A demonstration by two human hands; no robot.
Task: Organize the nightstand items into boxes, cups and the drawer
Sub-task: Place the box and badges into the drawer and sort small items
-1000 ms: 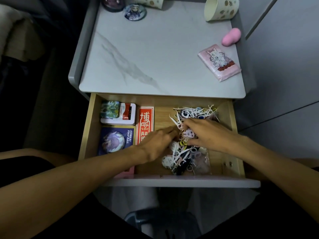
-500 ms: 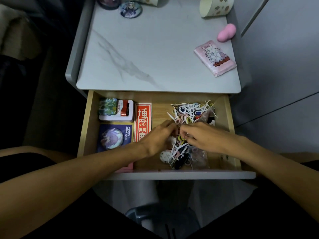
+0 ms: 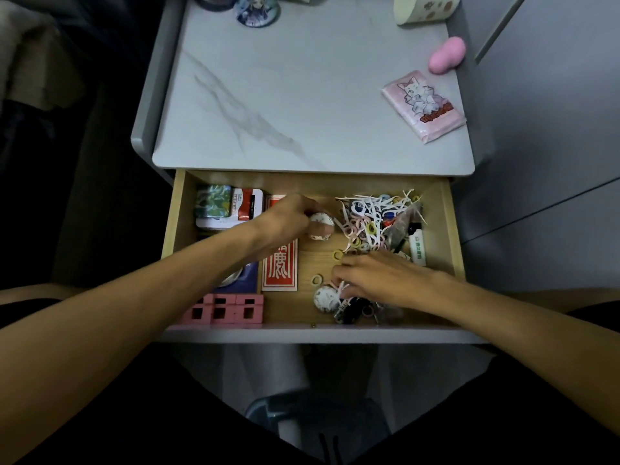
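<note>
**Both hands in the open drawer, left holding a round piece**

Head view: drawer (image 3: 169, 229) stands open under the nightstand top (image 3: 302, 95). Left hand (image 3: 285, 223) is over the drawer's middle, fingers curled round a round patterned piece (image 3: 321, 226), just beside the pile of picks & small rings (image 3: 369, 213) at the rear right corner. Right hand (image 3: 379, 280) is palm-down near the front edge, right of centre, fingertips bent onto clutter next to a second round piece (image 3: 327, 298); can't tell whether it pinches anything. Lighter (image 3: 417, 245) lies by the right wall; red card box (image 3: 280, 270) in the middle, partly under the left wrist; tin (image 3: 231, 208) at rear left corner; pink blocks (image 3: 223, 310) at front left corner. On top: tissue pack (image 3: 424, 105) near the right edge; pink bean-shaped thing (image 3: 448, 57) behind it; cup (image 3: 426, 8) at rear right corner; badge (image 3: 256, 11) at rear edge.
</note>
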